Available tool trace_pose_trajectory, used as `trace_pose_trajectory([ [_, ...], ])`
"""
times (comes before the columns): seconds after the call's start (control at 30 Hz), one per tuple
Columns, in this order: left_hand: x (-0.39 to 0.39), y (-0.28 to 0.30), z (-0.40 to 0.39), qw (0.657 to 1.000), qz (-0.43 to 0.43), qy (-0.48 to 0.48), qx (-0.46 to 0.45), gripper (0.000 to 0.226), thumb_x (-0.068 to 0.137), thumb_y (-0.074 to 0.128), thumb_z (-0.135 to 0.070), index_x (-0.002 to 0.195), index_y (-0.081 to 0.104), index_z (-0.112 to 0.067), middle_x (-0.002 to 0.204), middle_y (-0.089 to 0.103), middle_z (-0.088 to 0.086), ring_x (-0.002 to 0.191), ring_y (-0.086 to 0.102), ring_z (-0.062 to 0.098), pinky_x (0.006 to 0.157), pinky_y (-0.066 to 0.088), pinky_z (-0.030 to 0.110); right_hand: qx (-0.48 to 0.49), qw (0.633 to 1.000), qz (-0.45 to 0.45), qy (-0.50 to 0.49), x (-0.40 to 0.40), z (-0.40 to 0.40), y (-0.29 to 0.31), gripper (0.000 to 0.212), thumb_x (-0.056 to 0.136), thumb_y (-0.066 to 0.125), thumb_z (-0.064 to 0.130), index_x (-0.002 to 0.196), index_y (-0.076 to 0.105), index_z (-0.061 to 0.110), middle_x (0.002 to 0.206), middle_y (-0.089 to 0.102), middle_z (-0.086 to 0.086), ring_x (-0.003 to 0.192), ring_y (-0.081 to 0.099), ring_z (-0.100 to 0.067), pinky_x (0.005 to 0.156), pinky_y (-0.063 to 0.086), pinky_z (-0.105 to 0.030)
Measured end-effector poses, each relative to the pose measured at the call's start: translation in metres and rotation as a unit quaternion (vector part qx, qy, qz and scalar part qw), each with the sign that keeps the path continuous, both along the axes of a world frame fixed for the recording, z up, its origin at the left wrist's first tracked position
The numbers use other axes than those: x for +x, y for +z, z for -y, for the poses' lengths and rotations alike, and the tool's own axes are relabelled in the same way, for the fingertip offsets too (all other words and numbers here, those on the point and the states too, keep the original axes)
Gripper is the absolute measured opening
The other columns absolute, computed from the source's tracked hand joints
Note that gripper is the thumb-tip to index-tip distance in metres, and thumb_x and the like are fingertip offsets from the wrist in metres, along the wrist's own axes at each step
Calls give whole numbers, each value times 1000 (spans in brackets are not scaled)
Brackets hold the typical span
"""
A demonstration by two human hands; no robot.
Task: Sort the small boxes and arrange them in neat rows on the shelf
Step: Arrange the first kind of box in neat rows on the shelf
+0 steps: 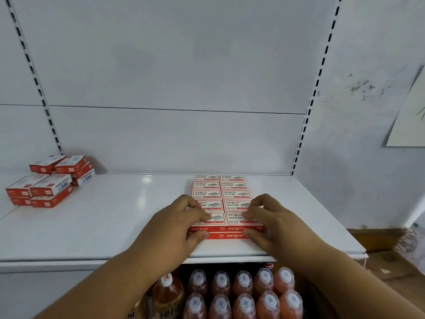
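Both hands clasp the near end of the two-row box block [222, 199] on the shelf [103, 217]. The left hand [181, 221] and right hand [264, 218] each have a curled grip pinching the front boxes. A loose pile of boxes [49, 180] sits far left.

Red-and-white staple boxes [226, 199] w/ red lettering and a grey staple graphic on top, solid red fronts w/ white logo, on a glossy white shelf [103, 217]. Loose pile of boxes [49, 180] at left: white tops, red sides. Back panel [172, 77] pale grey-white; uprights w/ black slots. Below, orange-red drink bottles [241, 293], translucent white caps.
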State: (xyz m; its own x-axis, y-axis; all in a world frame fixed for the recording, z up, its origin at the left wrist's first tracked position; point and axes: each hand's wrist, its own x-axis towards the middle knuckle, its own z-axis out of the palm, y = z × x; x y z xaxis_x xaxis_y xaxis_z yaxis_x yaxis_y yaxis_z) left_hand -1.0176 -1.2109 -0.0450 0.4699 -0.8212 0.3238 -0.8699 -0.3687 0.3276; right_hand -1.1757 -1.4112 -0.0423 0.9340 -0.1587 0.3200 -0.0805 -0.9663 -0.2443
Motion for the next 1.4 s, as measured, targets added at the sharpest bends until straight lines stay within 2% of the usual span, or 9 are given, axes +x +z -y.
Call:
trace_pose_trajectory([
  [0.27, 0, -1, -1, 1000, 13, -14, -4, 38, 91, 60, -47, 128, 57, -39, 126, 42, -25, 84, 47, -1, 72, 29, -2, -1, 1000, -4, -21, 0, -5, 0, 37, 89, 64, 46, 120, 62, 27, 127, 48, 12, 78, 50, -1, 75, 34, -6],
  [0.5, 1, -9, -1, 998, 40, -15, -46, 46, 90, 60, -47, 134, 52, -37, 126, 44, -19, 111, 41, -1, 93, 35, 11, 9, 999, 4, -34, -1, -8, 0, 35, 89, 64, 46, 119, 62, 29, 125, 47, 15, 91, 59, -6, 81, 47, -15],
  [0.8, 1, -6, -1, 997, 56, -16, -42, 43, 91, 59, -47, 133, 55, -37, 125, 46, -20, 113, 42, 0, 94, 34, 12, 24, 998, 15, -54, 4, -13, 1, 32, 87, 65, 47, 113, 65, 28, 119, 48, 19, 95, 59, -5, 79, 43, -7],
  [1.03, 4, -2, -1, 999, 36, -19, -36, 41, 89, 62, -49, 129, 58, -39, 123, 45, -21, 112, 44, 1, 97, 40, 14, 36, 997, 15, -66, 5, -16, 3, 33, 87, 63, 50, 114, 62, 31, 118, 47, 20, 100, 57, -4, 82, 46, -11],
  [1.1, 6, -1, -2, 999, 46, -14, -24, 47, 87, 61, -53, 132, 52, -41, 129, 41, -21, 118, 39, 1, 103, 39, 20, 6, 997, 14, -74, 5, -15, 3, 41, 86, 57, 59, 117, 58, 33, 122, 47, 19, 108, 52, -4, 90, 46, -17],
  [1.17, 7, 1, 0, 996, 86, -8, -7, 62, 86, 55, -61, 141, 39, -40, 146, 32, -19, 133, 28, 6, 113, 26, 26, -65, 994, 13, -90, 6, -15, 4, 60, 82, 44, 72, 129, 50, 36, 136, 42, 16, 124, 40, -8, 105, 39, -30],
  [1.23, 7, 4, 4, 994, 103, -24, 25, 76, 88, 46, -67, 152, 15, -40, 158, 3, -22, 145, 2, 2, 116, 4, 27, -96, 991, -23, -89, 8, -15, 7, 77, 82, 34, 79, 147, 27, 39, 156, 19, 18, 144, 15, -10, 118, 17, -34],
  [1.3, 6, 7, 8, 992, 87, -42, 78, 79, 92, 39, -66, 154, -2, -39, 154, -17, -26, 138, -15, -6, 111, -9, 22, -88, 991, -79, -68, 13, -16, 9, 82, 86, 32, 76, 154, 5, 37, 160, -5, 20, 147, -8, -2, 117, -4, -27],
  [1.4, 7, 8, 12, 992, 52, -61, 95, 73, 95, 38, -61, 154, 2, -38, 160, -9, -21, 146, -9, -1, 111, -6, 19, -80, 990, -111, -39, 18, -15, 9, 76, 93, 34, 65, 156, 6, 32, 162, -1, 15, 144, -9, 5, 112, -9, -16],
])
